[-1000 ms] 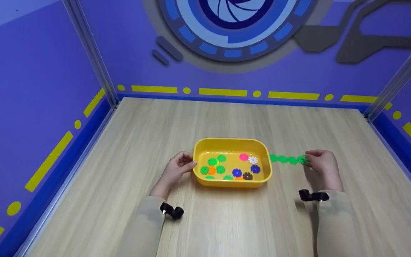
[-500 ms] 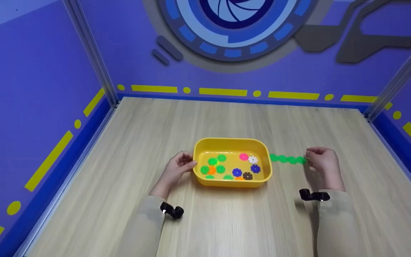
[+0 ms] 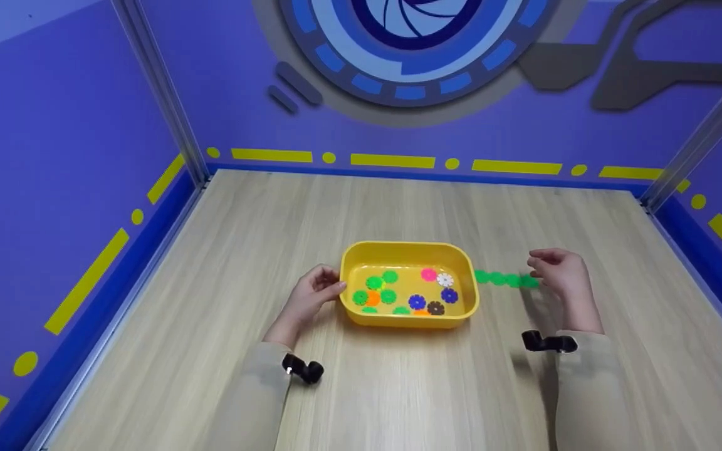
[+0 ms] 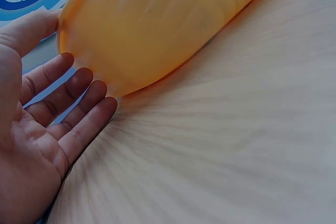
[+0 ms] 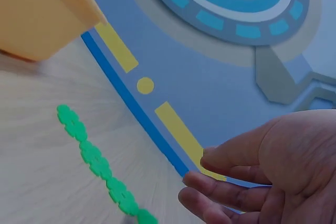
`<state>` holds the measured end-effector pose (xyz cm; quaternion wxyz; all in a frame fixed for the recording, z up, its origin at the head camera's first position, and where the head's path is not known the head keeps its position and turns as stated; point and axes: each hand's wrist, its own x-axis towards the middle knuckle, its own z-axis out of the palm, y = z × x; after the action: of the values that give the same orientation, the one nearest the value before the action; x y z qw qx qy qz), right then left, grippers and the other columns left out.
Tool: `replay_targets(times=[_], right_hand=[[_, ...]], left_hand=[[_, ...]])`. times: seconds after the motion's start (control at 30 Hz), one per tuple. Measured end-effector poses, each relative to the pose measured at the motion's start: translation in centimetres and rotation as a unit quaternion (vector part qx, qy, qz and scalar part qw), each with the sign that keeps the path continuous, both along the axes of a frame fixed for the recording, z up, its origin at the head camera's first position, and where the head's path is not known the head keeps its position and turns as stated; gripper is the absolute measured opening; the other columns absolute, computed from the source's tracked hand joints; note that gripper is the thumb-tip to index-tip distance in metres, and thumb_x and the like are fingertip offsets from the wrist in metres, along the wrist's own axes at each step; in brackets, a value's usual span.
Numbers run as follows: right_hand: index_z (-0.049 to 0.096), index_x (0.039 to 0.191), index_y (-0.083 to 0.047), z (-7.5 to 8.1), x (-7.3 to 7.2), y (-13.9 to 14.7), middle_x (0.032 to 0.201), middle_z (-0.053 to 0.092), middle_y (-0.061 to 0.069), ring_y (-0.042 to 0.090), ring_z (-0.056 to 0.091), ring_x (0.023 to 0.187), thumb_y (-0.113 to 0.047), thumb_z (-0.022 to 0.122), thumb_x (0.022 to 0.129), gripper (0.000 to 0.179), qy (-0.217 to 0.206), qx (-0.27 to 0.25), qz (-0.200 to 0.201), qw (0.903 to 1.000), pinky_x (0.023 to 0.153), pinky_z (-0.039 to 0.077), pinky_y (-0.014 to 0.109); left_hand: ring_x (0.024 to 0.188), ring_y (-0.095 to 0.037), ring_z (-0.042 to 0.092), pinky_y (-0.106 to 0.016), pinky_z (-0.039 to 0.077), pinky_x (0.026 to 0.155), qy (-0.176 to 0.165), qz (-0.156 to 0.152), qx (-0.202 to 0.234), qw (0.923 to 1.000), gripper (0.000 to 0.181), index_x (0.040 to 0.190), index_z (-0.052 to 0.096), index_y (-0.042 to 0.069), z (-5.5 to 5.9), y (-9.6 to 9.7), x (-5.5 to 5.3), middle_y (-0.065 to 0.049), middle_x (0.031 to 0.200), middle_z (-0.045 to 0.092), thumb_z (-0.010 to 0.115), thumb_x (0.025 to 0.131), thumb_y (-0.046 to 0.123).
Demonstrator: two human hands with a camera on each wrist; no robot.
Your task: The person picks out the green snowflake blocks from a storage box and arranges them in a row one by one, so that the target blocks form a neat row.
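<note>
A yellow plastic basin (image 3: pixel 410 321) stands on the table with several small notched discs inside: green, orange, blue, pink, white and brown. My left hand (image 3: pixel 306 305) holds its left end, thumb at the rim and fingers against the outer wall (image 4: pixel 157 30). To the right of the basin lies a flat chain of joined green snowflake discs (image 5: pixel 96 160). Slightly above the right end of that chain (image 3: pixel 504 279), my right hand (image 3: pixel 566 279) hovers with relaxed, bent fingers and nothing between them. In the right wrist view, its fingertips (image 5: pixel 197 182) are apart from the chain.
The wooden table (image 3: pixel 423 388) is bounded by blue-purple panels (image 3: pixel 167 138) at the back and both sides. Metal posts (image 3: pixel 167 88) stand at the back corners. Each sleeve carries a black wrist camera (image 3: pixel 549 342).
My right hand has let go of the green chain's right end and lifted up and a little left. The chain lies on the table. My left hand and the basin have stayed put.
</note>
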<state>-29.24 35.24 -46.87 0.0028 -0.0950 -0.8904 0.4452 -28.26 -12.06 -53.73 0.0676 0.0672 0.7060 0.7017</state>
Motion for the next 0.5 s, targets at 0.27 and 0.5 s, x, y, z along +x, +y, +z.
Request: replay_targets(times=[0.27,0.5], right_hand=[[0.06,0.139,-0.001,1.4,0.2,-1.7,0.119,0.071,0.012,-0.006,0.065,0.081,-0.029,0.062,0.103,0.046,0.013,-0.005,0.02,0.9997,0.074,0.052,0.015],[0.064,0.134,-0.002,2.5,0.3,-4.2,0.122,0.07,0.02,-0.002,0.064,0.084,-0.026,0.066,0.1,0.042,0.043,0.015,0.049,0.9978,0.072,0.053,0.016]], left_hand=[[0.099,-0.014,0.062,-0.025,0.06,0.085,0.006,-0.001,-0.002,1.0,0.026,0.116,0.059,-0.002,-0.2,0.0,-0.2,-0.004,0.108,0.061,0.071,0.096,0.01],[0.099,-0.014,0.062,-0.025,0.06,0.085,0.004,0.004,-0.001,1.0,0.026,0.114,0.06,-0.002,-0.3,0.0,-0.2,-0.005,0.108,0.061,0.072,0.095,0.011]])
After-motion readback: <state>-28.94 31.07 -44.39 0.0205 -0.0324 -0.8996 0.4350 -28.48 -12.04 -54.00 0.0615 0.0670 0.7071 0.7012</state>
